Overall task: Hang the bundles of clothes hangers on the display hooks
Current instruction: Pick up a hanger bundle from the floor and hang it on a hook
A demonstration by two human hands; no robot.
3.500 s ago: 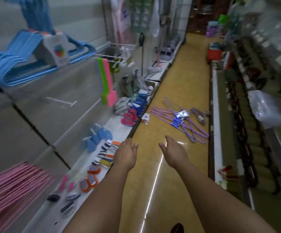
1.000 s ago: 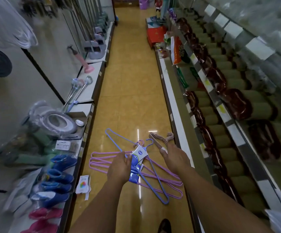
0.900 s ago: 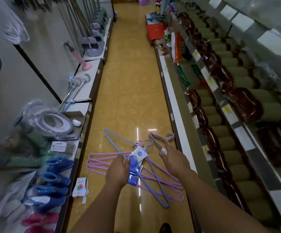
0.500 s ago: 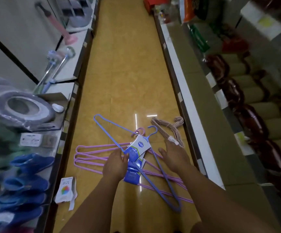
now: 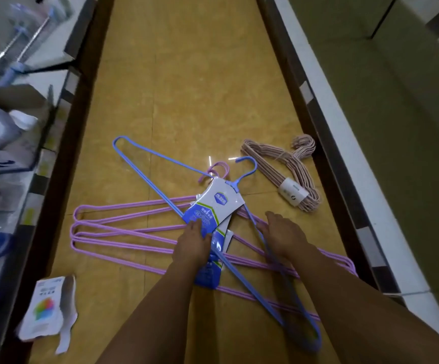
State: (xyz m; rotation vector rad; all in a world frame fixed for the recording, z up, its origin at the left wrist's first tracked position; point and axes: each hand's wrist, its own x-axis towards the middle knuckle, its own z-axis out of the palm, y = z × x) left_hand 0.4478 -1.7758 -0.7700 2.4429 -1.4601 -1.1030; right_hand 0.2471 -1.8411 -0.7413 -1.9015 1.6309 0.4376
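A blue hanger bundle (image 5: 145, 177) with a white and blue label card (image 5: 219, 203) lies on the yellow floor, across several purple hanger bundles (image 5: 113, 232). My left hand (image 5: 192, 245) is at the lower edge of the label card, its fingers curled onto the card and wires. My right hand (image 5: 284, 235) is lowered palm down on the blue bundle's right arm and the purple wires, with its fingertips hidden. A pale pink hanger bundle (image 5: 286, 174) with a paper band lies apart to the right. No display hooks are in view.
A torn paper label (image 5: 46, 308) lies on the floor at lower left. A low shelf edge (image 5: 63, 143) with goods runs along the left. The right-hand shelf base (image 5: 344, 158) has a white ledge. The aisle floor (image 5: 187, 74) stretches ahead.
I have walked up the aisle to the hangers on the floor and bent down. Both hands have dropped from above the pile onto the bundles.
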